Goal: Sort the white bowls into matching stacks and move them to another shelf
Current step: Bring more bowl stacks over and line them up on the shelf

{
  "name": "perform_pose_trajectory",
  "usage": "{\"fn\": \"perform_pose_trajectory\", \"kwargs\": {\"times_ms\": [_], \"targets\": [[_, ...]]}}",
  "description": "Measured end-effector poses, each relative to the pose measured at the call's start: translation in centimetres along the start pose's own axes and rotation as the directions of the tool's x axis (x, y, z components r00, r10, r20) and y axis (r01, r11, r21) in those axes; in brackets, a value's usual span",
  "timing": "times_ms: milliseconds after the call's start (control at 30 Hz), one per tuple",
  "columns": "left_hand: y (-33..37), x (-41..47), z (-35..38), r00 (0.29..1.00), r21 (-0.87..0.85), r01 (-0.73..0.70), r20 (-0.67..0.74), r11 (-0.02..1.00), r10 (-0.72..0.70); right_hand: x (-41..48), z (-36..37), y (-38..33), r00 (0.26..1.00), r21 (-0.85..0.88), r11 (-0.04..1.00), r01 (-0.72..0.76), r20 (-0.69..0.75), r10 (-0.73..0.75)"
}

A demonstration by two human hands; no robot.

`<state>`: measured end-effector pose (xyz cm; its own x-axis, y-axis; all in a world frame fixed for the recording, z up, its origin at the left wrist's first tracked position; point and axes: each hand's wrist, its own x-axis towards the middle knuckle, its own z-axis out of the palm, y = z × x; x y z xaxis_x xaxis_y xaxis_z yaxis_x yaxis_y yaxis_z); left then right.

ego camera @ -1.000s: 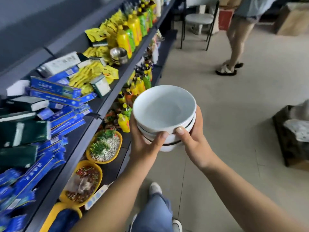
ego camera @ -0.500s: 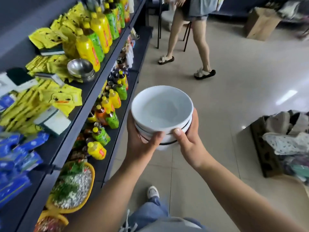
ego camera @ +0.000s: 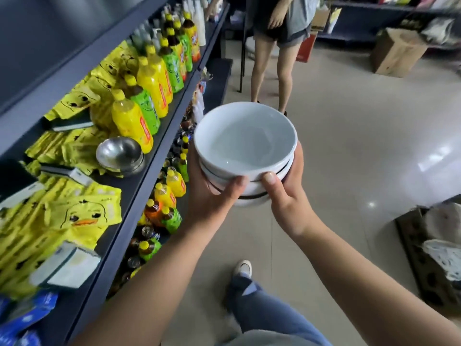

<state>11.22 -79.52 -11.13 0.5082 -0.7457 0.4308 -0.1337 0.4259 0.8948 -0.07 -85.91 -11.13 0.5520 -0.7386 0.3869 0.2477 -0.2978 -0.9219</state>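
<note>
Both hands, left hand [ego camera: 209, 196] and right hand [ego camera: 287, 196], clasp a stack of glossy white ceramic bowls [ego camera: 245, 143] (thumbs curled against its near side) beside the dark metal shelf [ego camera: 149, 171].

I see both bare arms reach out in front of me. My left hand [ego camera: 212, 193] grips one side of the stack of round white shiny bowls [ego camera: 244, 141], and my right hand [ego camera: 289, 196] grips the other (both thumbs press the near side, close together).
</note>
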Motion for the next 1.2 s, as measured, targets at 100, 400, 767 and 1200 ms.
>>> {"fn": "perform_pose_trajectory", "kwargs": {"times_ms": [100, 400, 767, 1200], "targets": [[-1.5, 5.6, -1.1, 0.998, 0.065, -0.057, -0.024, 0.996, 0.059, 6.2, 0.7, 2.2, 0.998, 0.014, 0.998, 0.063, 0.014, -0.064], [-2.2, 20.9, -7.2, 0.972, 0.125, -0.111, -0.194, 0.986, 0.134, 24.2, 6.2, 4.5, 0.969, 0.104, 0.981, 0.167, 0.169, -0.183], [-3.0, 34.8, -13.8, 0.907, 0.146, -0.191, -0.352, 0.971, 0.231, 41.1, 13.3, 6.6, 0.922, 0.149, 0.973, 0.179, 0.321, -0.219], [-7.9, 46.8, -13.8, 0.724, 0.311, -0.112, -0.625, 0.944, 0.292, 56.9, 14.2, 12.0, 0.762, 0.313, 0.95, -0.007, 0.616, -0.198]]}}
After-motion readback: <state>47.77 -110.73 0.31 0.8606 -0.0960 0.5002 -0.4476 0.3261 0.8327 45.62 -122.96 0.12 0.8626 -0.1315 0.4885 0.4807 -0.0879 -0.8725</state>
